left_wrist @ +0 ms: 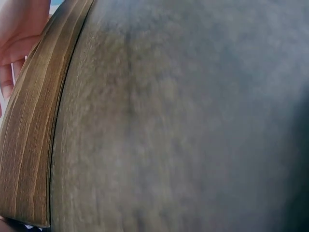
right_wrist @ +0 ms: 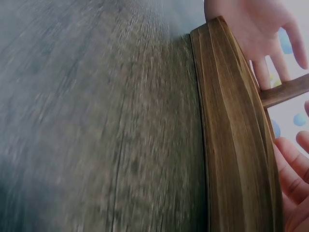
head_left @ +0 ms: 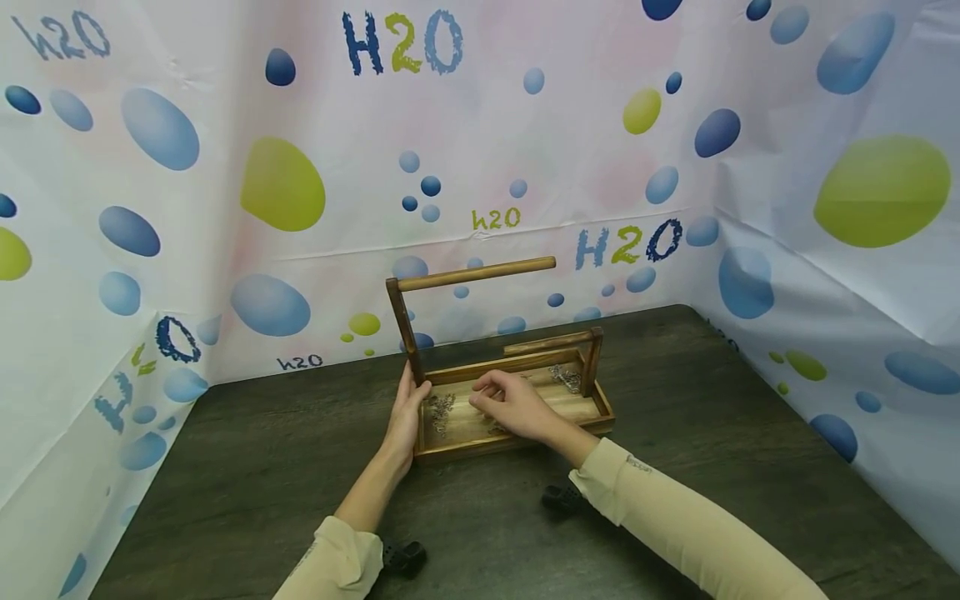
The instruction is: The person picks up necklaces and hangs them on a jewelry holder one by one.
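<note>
A brown wooden tray stand (head_left: 468,450) sits on the dark table. Its tall left post (head_left: 402,321) carries a long round bar (head_left: 480,273), and its short right post (head_left: 592,362) carries a lower bar (head_left: 547,342). Fine metal chains (head_left: 441,412) lie at the tray's left end, and more chains (head_left: 566,378) at the right end. My left hand (head_left: 403,417) rests against the left end beside the tall post, thumb above and fingers straight in the right wrist view. Over the middle of the tray my right hand (head_left: 517,406) hovers with loosely bent fingers; nothing shows between them.
Black wrist devices (head_left: 405,557) show beneath both forearms, close over the dark wood-grain table (head_left: 285,467). A white backdrop (head_left: 480,150) printed with coloured bubbles rises behind the table and along both sides. The tray's front wall (right_wrist: 231,125) stands near both wrist cameras.
</note>
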The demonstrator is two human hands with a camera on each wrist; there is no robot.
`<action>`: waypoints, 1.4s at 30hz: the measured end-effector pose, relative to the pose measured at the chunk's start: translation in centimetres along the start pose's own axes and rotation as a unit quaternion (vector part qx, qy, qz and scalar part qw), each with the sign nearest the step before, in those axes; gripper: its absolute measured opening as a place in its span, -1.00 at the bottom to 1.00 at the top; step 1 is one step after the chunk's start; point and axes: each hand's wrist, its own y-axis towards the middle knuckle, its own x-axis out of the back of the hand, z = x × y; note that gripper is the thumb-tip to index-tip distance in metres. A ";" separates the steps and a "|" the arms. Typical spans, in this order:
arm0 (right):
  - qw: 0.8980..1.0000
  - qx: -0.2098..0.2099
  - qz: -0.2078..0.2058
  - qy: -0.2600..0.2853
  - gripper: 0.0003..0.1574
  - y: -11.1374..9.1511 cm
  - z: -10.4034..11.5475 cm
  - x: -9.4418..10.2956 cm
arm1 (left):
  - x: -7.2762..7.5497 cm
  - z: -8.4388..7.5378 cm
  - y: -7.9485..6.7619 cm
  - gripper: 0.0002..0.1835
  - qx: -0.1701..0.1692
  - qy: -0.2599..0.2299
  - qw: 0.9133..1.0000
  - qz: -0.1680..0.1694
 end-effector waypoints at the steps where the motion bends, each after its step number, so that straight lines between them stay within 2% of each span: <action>1: 1.000 0.002 0.002 0.000 -0.58 0.1 0.1 -0.1 | 0.0 0.0 0.0 -0.28 -0.001 0.000 1.000 0.001; 9: 1.000 0.019 0.008 0.015 -0.60 0.8 0.2 -1.2 | 0.3 0.2 0.0 -0.27 0.008 0.007 1.000 -0.001; 22: 1.000 0.018 0.006 0.012 -0.66 1.7 0.2 -2.8 | 0.3 0.3 0.1 -0.24 0.008 0.006 1.000 0.002; 32: 1.000 -0.005 -0.001 0.008 -0.66 2.0 0.4 -3.3 | 0.3 0.3 -0.1 -0.12 0.007 0.025 1.000 -0.011; 42: 1.000 -0.012 -0.001 0.000 -0.69 2.4 0.6 -3.8 | 0.4 0.6 -0.1 0.00 -0.002 0.010 1.000 -0.001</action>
